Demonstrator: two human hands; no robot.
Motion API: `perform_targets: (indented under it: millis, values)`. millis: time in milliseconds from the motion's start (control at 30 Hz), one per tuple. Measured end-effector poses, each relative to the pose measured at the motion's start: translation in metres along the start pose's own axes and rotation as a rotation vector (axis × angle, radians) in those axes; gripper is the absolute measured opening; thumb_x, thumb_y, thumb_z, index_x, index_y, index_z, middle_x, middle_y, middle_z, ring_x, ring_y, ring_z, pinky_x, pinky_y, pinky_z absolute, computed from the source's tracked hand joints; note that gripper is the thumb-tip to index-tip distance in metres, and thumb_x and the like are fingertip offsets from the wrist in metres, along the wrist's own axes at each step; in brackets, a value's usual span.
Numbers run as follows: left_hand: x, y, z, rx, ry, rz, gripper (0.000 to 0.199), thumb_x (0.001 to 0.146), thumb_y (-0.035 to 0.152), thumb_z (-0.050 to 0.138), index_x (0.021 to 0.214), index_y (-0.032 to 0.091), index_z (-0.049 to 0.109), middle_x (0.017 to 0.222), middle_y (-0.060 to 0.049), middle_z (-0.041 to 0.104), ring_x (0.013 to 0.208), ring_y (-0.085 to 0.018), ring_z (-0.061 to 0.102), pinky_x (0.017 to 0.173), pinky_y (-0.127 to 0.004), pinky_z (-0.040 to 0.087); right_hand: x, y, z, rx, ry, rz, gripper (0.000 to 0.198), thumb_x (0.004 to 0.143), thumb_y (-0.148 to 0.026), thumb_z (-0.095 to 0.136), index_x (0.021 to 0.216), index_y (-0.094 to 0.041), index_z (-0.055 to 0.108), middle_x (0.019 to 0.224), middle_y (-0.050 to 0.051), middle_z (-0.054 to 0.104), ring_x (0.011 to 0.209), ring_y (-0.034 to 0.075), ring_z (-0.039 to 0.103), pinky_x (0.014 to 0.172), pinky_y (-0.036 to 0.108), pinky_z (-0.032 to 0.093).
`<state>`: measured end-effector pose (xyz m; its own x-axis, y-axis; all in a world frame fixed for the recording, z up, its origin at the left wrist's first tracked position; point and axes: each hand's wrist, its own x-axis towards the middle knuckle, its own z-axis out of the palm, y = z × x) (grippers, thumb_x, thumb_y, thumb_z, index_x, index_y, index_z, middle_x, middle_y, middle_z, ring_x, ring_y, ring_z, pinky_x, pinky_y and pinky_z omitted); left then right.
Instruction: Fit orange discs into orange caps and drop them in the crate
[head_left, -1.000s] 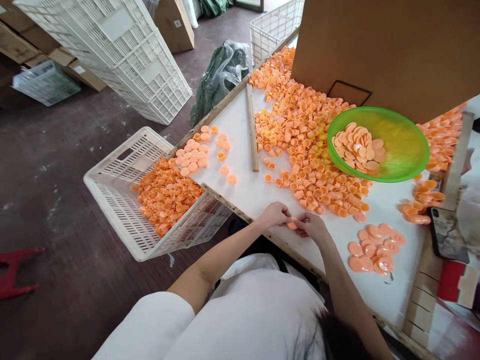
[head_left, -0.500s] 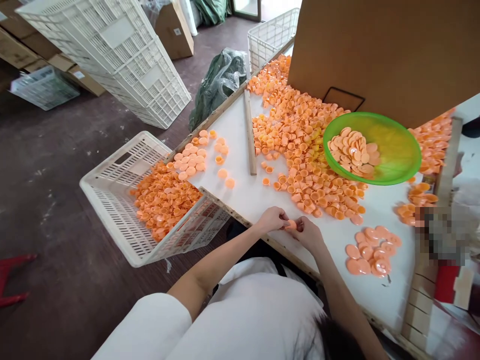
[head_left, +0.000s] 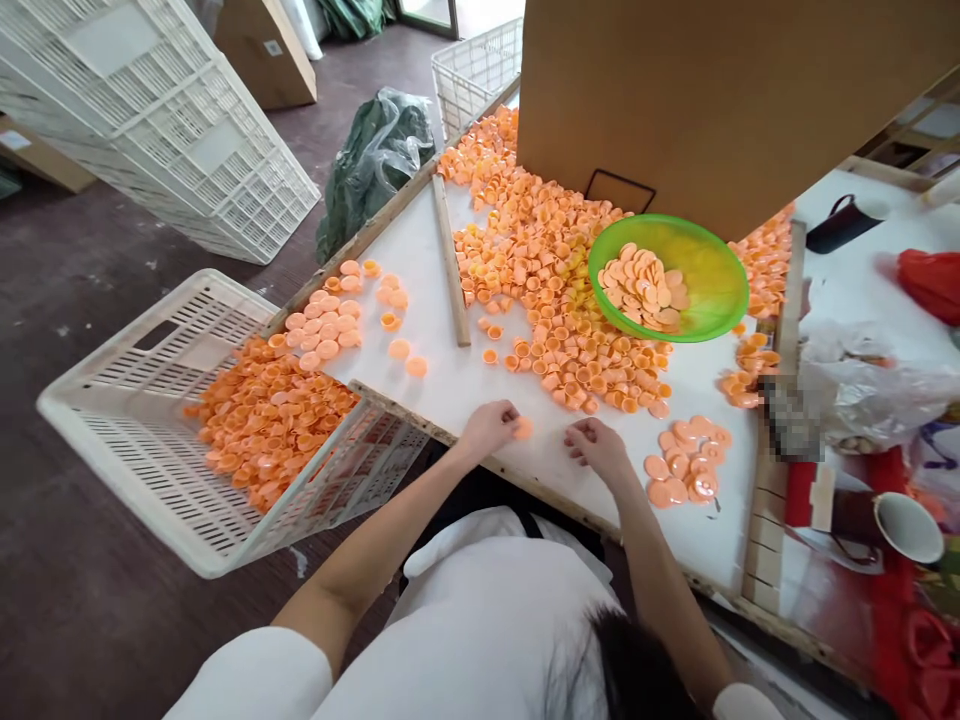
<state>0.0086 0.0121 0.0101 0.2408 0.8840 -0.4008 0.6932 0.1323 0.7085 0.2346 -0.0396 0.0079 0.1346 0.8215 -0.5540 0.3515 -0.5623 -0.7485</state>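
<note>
My left hand point(head_left: 491, 428) pinches an orange plastic cap point(head_left: 523, 428) just above the white tabletop, near its front edge. The cap's round face shows; its underside is hidden. To the right, my right hand point(head_left: 596, 447) hovers with fingers loosely bent and apart, nothing visible in them. It is nearest to a cluster of flat orange discs point(head_left: 690, 462) on the table. Beyond both hands spreads a large heap of small orange cups point(head_left: 555, 290). A green bowl point(head_left: 716, 300) with more orange discs sits at the heap's right side.
Left of a wooden strip point(head_left: 451, 265) lie several orange caps point(head_left: 322, 325). Below the table's left edge stands a white crate point(head_left: 127, 420) filled with orange pieces. A large cardboard box point(head_left: 675, 100) rises at the back. Stacked white crates point(head_left: 172, 130) stand on the floor.
My hands have parted: the left has kept the orange cap, and the right has let go and drawn away to the right. The view has swung right.
</note>
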Motion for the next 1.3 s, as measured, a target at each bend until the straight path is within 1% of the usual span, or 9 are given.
perform_targets:
  millis: [167,300,467,633,767,933,1100,1167,1300]
  values:
    - [-0.011,-0.036,-0.079,0.276,0.462,-0.094,0.027,0.080,0.021,0.057,0.107,0.016,0.059,0.106,-0.011,0.058,0.092,-0.023,0.058,0.082,-0.036,0.046,-0.010,0.031,-0.088,-0.233,0.528,-0.011,0.030,0.075,-0.047,0.056,0.089,-0.020,0.058,0.092,0.010,0.066,0.076,0.024,0.060,0.074,0.039,0.044]
    - [-0.001,-0.031,-0.086,0.326,0.608,0.061,0.026,0.084,0.020,0.054,0.109,0.018,0.057,0.109,-0.010,0.053,0.094,-0.021,0.058,0.085,-0.034,0.047,0.003,0.051,-0.124,-0.538,0.754,-0.010,0.037,0.077,-0.044,0.052,0.102,-0.019,0.061,0.102,0.011,0.063,0.084,0.026,0.056,0.074,0.039,0.040]
    - [0.040,-0.007,-0.043,0.308,0.481,0.309,0.033,0.080,0.011,0.056,0.111,0.023,0.056,0.114,-0.007,0.053,0.109,-0.021,0.051,0.094,-0.034,0.044,0.022,0.065,-0.122,-0.613,0.716,0.020,0.042,0.075,-0.042,0.054,0.111,-0.021,0.061,0.102,0.010,0.058,0.078,0.022,0.054,0.070,0.035,0.039]
    - [0.064,-0.012,-0.035,0.266,0.417,0.230,0.021,0.079,0.014,0.058,0.099,0.020,0.059,0.099,-0.007,0.059,0.097,-0.022,0.055,0.082,-0.034,0.047,0.023,0.073,-0.124,-0.555,0.706,0.037,0.051,0.071,-0.047,0.060,0.113,-0.017,0.061,0.103,0.012,0.050,0.076,0.021,0.052,0.073,0.035,0.041]
    - [0.042,-0.016,-0.022,-0.005,0.299,0.209,0.030,0.078,0.020,0.060,0.108,0.020,0.055,0.080,0.000,0.060,0.072,-0.013,0.057,0.073,-0.027,0.046,0.022,0.076,-0.128,-0.539,0.710,0.076,0.050,0.070,-0.050,0.060,0.106,-0.016,0.064,0.096,0.012,0.050,0.075,0.022,0.052,0.076,0.036,0.041]
    - [-0.001,-0.001,0.030,-0.205,-0.086,0.256,0.027,0.073,0.023,0.066,0.099,0.018,0.061,0.081,0.000,0.057,0.064,-0.009,0.053,0.067,-0.023,0.046,0.016,0.068,-0.128,-0.583,0.689,0.069,0.045,0.070,-0.048,0.059,0.101,-0.016,0.066,0.092,0.011,0.055,0.073,0.022,0.053,0.075,0.037,0.042]
    - [-0.011,0.013,0.050,-0.137,-0.003,0.195,0.025,0.076,0.026,0.063,0.099,0.017,0.064,0.099,-0.005,0.053,0.070,-0.010,0.055,0.076,-0.027,0.048,-0.004,0.045,-0.123,-0.522,0.754,-0.008,0.042,0.068,-0.048,0.062,0.096,-0.018,0.065,0.087,0.010,0.059,0.079,0.024,0.056,0.076,0.039,0.043]
    - [-0.009,0.012,0.048,-0.156,0.010,0.157,0.033,0.076,0.030,0.064,0.106,0.018,0.062,0.099,-0.005,0.052,0.067,-0.009,0.055,0.075,-0.027,0.048,-0.012,0.034,-0.110,-0.338,0.662,-0.003,0.038,0.068,-0.051,0.063,0.087,-0.018,0.064,0.075,0.006,0.060,0.070,0.022,0.056,0.070,0.038,0.045]
    - [-0.007,0.006,0.042,-0.297,0.009,0.077,0.028,0.085,0.035,0.050,0.102,0.017,0.060,0.089,-0.003,0.057,0.062,-0.009,0.055,0.065,-0.025,0.049,-0.020,0.015,-0.054,0.196,0.239,-0.073,0.038,0.070,-0.054,0.062,0.083,-0.018,0.060,0.067,0.001,0.058,0.054,0.013,0.053,0.056,0.030,0.048]
